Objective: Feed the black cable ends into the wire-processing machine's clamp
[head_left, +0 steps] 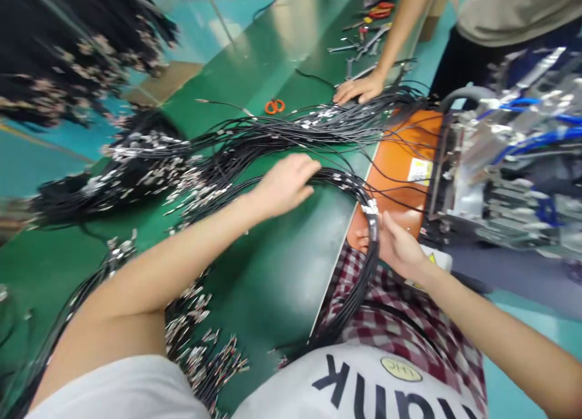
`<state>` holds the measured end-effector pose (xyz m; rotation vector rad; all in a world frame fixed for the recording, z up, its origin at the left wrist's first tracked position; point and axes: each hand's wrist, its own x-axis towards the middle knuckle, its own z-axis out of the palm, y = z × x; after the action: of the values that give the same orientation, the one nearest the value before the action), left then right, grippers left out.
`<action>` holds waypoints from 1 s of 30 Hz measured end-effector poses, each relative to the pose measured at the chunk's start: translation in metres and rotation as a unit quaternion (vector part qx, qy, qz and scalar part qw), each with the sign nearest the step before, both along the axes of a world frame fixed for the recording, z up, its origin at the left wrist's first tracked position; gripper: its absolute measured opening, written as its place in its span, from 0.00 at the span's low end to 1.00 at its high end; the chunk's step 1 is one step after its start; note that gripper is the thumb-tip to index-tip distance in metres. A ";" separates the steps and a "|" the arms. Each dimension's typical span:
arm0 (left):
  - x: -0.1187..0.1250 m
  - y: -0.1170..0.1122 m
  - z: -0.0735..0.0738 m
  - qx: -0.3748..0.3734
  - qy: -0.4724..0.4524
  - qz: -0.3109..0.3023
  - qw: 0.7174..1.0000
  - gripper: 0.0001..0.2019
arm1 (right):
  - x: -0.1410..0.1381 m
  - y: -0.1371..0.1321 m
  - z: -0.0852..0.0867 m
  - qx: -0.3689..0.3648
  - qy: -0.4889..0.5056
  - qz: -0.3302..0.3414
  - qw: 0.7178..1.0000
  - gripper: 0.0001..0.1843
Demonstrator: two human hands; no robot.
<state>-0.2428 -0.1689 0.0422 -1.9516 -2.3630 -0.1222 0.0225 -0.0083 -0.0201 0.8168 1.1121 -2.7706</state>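
A bundle of thin black cables (369, 225) with white labels curves from the green table over its edge and down by my lap. My right hand (400, 246) grips the hanging part, its fingertips showing on the far side of the bundle. My left hand (286, 185) is closed around the same bundle further along, over the table; its fingers partly hide the cables. Just beyond lies a larger spread of black cables (273, 131). Another person's hand (361, 90) rests on its far end.
An orange machine base (409, 158) with metal fixtures (482, 170) and blue tubes stands at right. Orange-handled scissors (274, 107) lie on the green table (291, 243). Wrenches (375, 40) are at the back. Cable ends (213, 364) cluster near my left arm; more cables (68, 49) hang upper left.
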 end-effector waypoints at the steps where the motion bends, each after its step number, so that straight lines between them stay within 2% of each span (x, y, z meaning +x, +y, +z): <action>1: 0.027 0.013 -0.008 0.005 -0.026 -0.072 0.997 0.28 | 0.002 0.002 0.003 -0.016 0.011 0.008 1.000 0.23; 2: 0.051 0.026 -0.015 0.016 -0.044 -0.130 0.990 0.28 | 0.004 0.004 0.006 -0.025 0.021 0.018 0.999 0.24; 4: 0.084 0.052 -0.025 0.039 -0.070 -0.207 0.975 0.28 | 0.011 0.007 0.014 -0.026 0.040 0.031 0.998 0.26; 6: 0.097 0.076 -0.028 0.032 -0.083 -0.251 0.964 0.25 | 0.022 0.006 0.021 -0.022 0.056 0.029 0.998 0.24; 8: 0.097 0.093 -0.026 0.000 -0.079 -0.266 0.961 0.20 | 0.036 -0.001 0.023 -0.036 0.067 0.007 0.997 0.23; 11: 0.091 0.104 -0.018 -0.024 -0.051 -0.242 0.969 0.19 | 0.057 -0.028 0.018 -0.077 0.047 -0.024 0.996 0.22; 13: 0.092 0.101 -0.015 -0.010 -0.048 -0.219 0.974 0.21 | 0.066 -0.050 0.012 -0.101 0.021 -0.015 0.995 0.22; 14: 0.094 0.097 -0.015 0.007 -0.059 -0.199 0.978 0.22 | 0.068 -0.058 0.009 -0.110 0.026 -0.033 0.993 0.20; 15: 0.098 0.091 -0.017 0.034 -0.083 -0.168 0.982 0.23 | 0.069 -0.064 0.007 -0.125 0.032 -0.061 0.990 0.19; 17: 0.110 0.076 -0.022 0.100 -0.181 -0.061 0.976 0.22 | 0.069 -0.068 0.003 -0.150 0.042 -0.109 0.982 0.17; 18: 0.117 0.068 -0.026 0.120 -0.262 0.004 0.958 0.19 | 0.068 -0.067 0.000 -0.159 0.044 -0.123 0.979 0.17; 19: 0.124 0.060 -0.031 0.118 -0.364 0.065 0.922 0.15 | 0.067 -0.065 -0.002 -0.163 0.044 -0.127 0.977 0.17; 20: 0.132 0.054 -0.036 0.089 -0.479 0.113 0.866 0.13 | 0.066 -0.063 -0.004 -0.164 0.045 -0.123 0.978 0.16; 22: 0.145 0.047 -0.046 0.019 -0.681 0.168 0.713 0.16 | 0.064 -0.061 -0.008 -0.164 0.054 -0.106 0.979 0.16; 23: 0.150 0.047 -0.050 0.002 -0.747 0.178 0.640 0.17 | 0.063 -0.061 -0.009 -0.165 0.062 -0.097 0.980 0.16; 24: 0.154 0.047 -0.054 0.006 -0.790 0.185 0.585 0.18 | 0.063 -0.062 -0.011 -0.164 0.069 -0.091 0.980 0.15; 25: 0.157 0.049 -0.056 0.023 -0.812 0.191 0.551 0.18 | 0.063 -0.063 -0.012 -0.163 0.076 -0.087 0.980 0.15; 26: 0.158 0.052 -0.059 0.044 -0.822 0.197 0.533 0.17 | 0.063 -0.064 -0.013 -0.162 0.080 -0.084 0.980 0.15; 30: 0.157 0.061 -0.063 0.077 -0.820 0.215 0.524 0.16 | 0.064 -0.065 -0.014 -0.159 0.085 -0.077 0.981 0.13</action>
<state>-0.0862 -0.1078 -0.0209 -0.6872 -2.9474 -3.0795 0.0868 -0.0732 -0.0343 0.6632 0.6172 -3.0805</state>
